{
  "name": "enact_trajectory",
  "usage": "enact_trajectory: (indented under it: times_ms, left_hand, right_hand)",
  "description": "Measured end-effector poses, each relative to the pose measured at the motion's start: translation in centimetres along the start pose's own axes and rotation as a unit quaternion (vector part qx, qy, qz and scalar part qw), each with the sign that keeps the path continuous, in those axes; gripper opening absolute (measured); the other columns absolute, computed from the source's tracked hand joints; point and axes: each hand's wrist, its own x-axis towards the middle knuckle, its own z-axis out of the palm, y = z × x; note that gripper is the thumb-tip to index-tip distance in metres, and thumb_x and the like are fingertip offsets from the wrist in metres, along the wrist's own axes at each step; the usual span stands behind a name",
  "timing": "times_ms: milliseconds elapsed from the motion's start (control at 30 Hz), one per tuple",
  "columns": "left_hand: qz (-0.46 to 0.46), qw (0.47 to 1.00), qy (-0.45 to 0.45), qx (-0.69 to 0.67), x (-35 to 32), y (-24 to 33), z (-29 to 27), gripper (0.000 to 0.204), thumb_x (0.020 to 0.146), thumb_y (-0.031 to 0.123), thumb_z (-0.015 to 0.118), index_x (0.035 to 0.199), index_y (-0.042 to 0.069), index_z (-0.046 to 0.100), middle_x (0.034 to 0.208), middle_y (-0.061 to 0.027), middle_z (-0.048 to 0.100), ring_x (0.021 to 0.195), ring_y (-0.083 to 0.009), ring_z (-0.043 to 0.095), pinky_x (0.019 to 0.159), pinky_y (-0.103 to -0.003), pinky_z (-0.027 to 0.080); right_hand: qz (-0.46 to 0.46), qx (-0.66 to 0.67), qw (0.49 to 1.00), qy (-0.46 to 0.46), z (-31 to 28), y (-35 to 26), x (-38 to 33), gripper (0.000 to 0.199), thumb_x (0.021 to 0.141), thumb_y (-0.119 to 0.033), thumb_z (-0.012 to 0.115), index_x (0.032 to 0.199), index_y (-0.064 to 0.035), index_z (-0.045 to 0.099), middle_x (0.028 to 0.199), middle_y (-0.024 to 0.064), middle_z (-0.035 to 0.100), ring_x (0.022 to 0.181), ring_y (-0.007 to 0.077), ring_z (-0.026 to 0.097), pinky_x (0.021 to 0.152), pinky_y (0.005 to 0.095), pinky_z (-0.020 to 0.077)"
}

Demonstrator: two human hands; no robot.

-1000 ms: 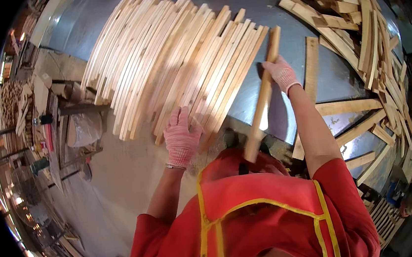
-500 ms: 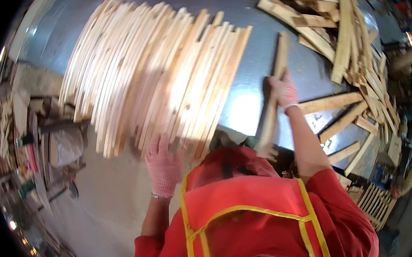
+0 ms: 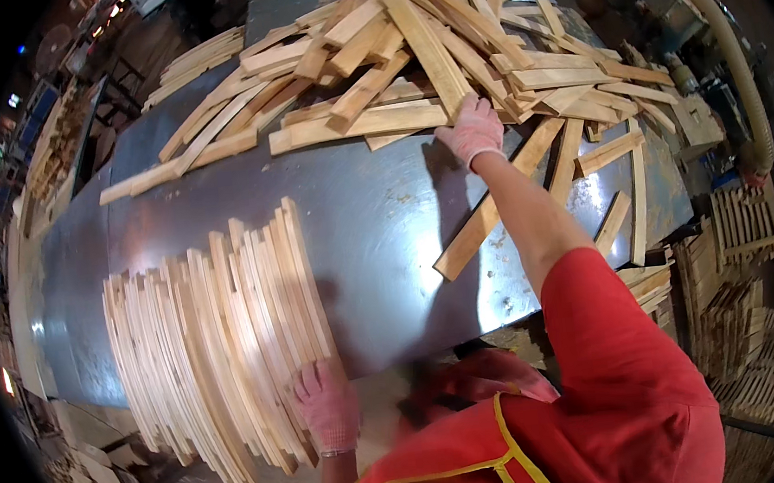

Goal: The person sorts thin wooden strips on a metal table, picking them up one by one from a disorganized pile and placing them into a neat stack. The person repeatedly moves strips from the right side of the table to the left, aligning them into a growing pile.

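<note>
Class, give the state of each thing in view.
Pale slim wooden strips: side by side, ends uneven.
Tan flat wooden planks: heaped, crisscrossed.
Grey metal tabletop: partly covered.
Red yellow-edged apron: worn.
Left pink-gloved grip: at the strips' right edge.
Right pink-gloved grip: at the end of one plank.

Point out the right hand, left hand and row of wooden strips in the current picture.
Right hand (image 3: 474,132): head view, on the back of the glove.
Left hand (image 3: 329,407): head view, on the back of the glove.
Row of wooden strips (image 3: 204,357): head view, on strips near the row's middle.
</note>
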Motion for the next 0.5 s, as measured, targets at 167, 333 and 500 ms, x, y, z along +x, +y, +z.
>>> enact_trajectory:
  times_ms: [167, 333, 500]
  left_hand:
    - [-0.014, 0.998, -0.056, 0.001, 2.2, 2.2, -1.7, 0.059, 0.080, 0.022, 0.075, 0.135, 0.009, 0.058, 0.133, -0.0153, 0.055, 0.130, -0.0385, 0.052, 0.109, -0.054, 0.043]
    - [-0.021, 0.978, -0.079, -0.190, 5.5, 7.7, -1.2, 0.078, 0.086, 0.033, 0.080, 0.151, 0.004, 0.049, 0.148, -0.0233, 0.054, 0.138, -0.0424, 0.051, 0.112, -0.053, 0.044]
    - [-0.021, 0.980, -0.145, -0.134, 10.1, 12.1, 1.9, 0.099, 0.083, 0.050, 0.081, 0.160, 0.005, 0.037, 0.147, -0.0234, 0.056, 0.130, -0.0433, 0.058, 0.107, -0.052, 0.049]
  right_hand:
    - [0.088, 0.240, 0.959, -0.120, -1.0, 1.5, 5.5, 0.075, 0.080, -0.043, 0.081, 0.136, 0.0009, 0.058, 0.129, 0.0319, 0.069, 0.120, 0.0384, 0.070, 0.104, 0.0462, 0.0537]
    - [-0.008, 0.310, 0.922, -0.233, -1.2, 0.9, -11.1, 0.061, 0.082, -0.038, 0.080, 0.126, -0.0012, 0.062, 0.120, 0.0270, 0.070, 0.114, 0.0420, 0.068, 0.098, 0.0479, 0.0541]
    - [-0.113, 0.205, 0.957, -0.171, -4.0, 6.8, -15.2, 0.036, 0.081, -0.029, 0.070, 0.106, -0.0027, 0.066, 0.102, 0.0248, 0.066, 0.103, 0.0427, 0.065, 0.092, 0.0513, 0.0520]
